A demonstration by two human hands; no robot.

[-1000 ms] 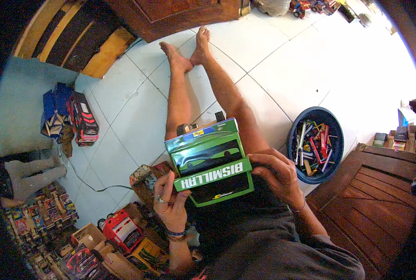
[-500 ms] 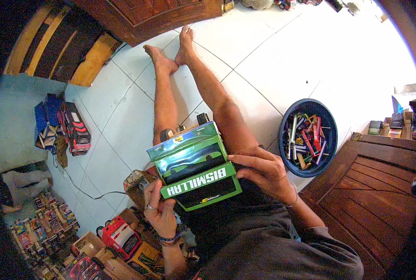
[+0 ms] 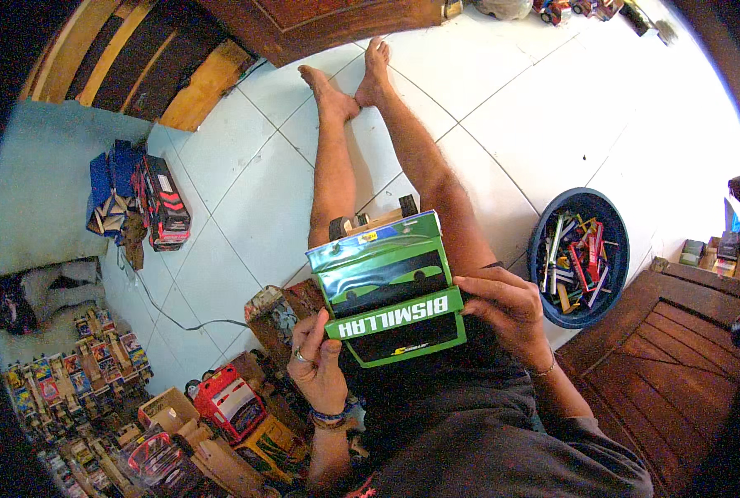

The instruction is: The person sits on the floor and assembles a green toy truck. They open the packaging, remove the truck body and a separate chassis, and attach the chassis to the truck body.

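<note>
A green toy truck (image 3: 384,274) with dark window panels, white lettering and black wheels is held over my lap, its lettered front turned up toward me. At its left edge, the thumb and fingers of my left hand (image 3: 320,375) pinch a corner. My right hand (image 3: 507,314) grips the opposite edge between thumb and fingers. The truck's underside and far end are hidden. My bare legs (image 3: 407,129) stretch out beyond it across the floor.
A blue tub (image 3: 623,257) of colourful scraps stands at the right by a wooden door (image 3: 669,357). Red toy truck (image 3: 227,402) and several small toys (image 3: 80,373) crowd the lower left. A red-black toy vehicle (image 3: 163,203) sits left; a cable (image 3: 179,324) crosses white tiles.
The whole view has shifted, so the truck, legs and tub appear farther right. Both hands keep the same hold on the toy truck.
</note>
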